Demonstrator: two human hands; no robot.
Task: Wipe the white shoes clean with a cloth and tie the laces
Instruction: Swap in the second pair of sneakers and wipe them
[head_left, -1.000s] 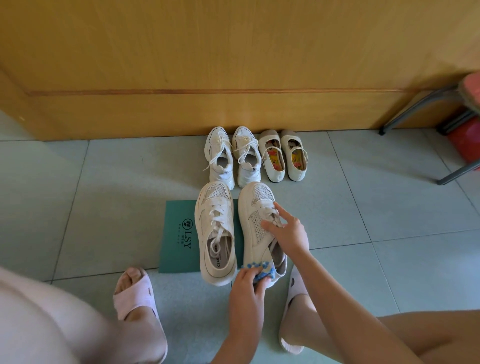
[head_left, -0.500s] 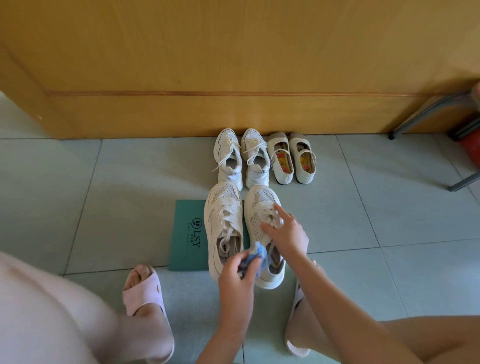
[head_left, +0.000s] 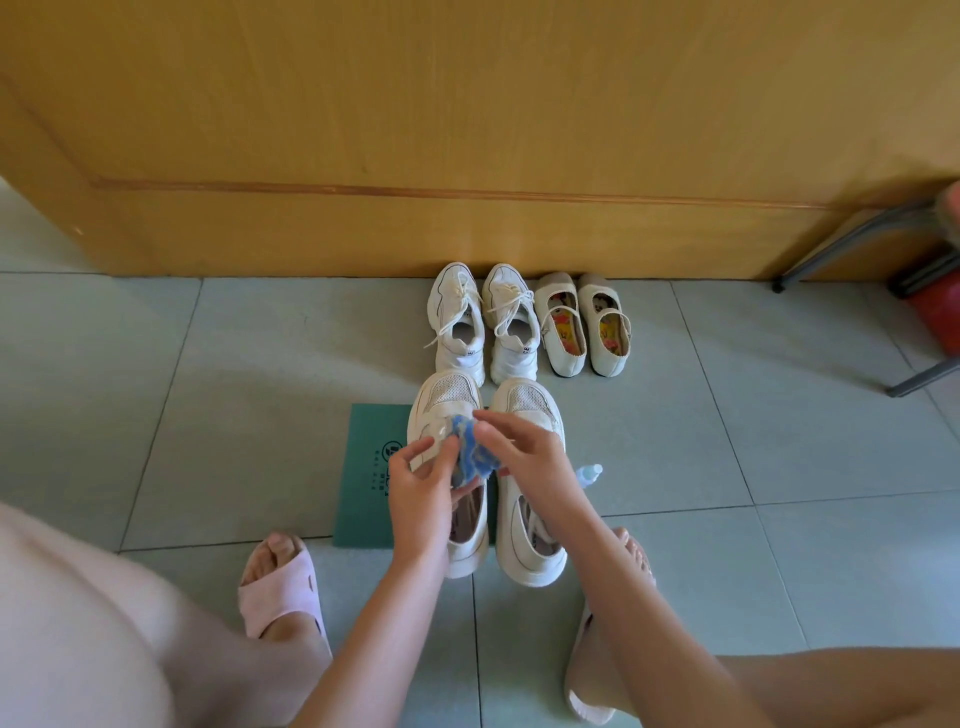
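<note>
Blue cloth (head_left: 470, 451), white shoes (head_left: 527, 488)

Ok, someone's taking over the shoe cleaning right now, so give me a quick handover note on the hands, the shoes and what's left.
Hands: left hand and right hand both pinch the crumpled blue cloth, held over the near left white mesh sneaker.
Things: it stands beside the near right white mesh sneaker, partly on a green printed mat; a small clear bottle shows by the right one.
Done: wiping seems under way; how much is clean, cannot tell.
Left: finish wiping, then tie the laces, hidden now under the hands.
</note>
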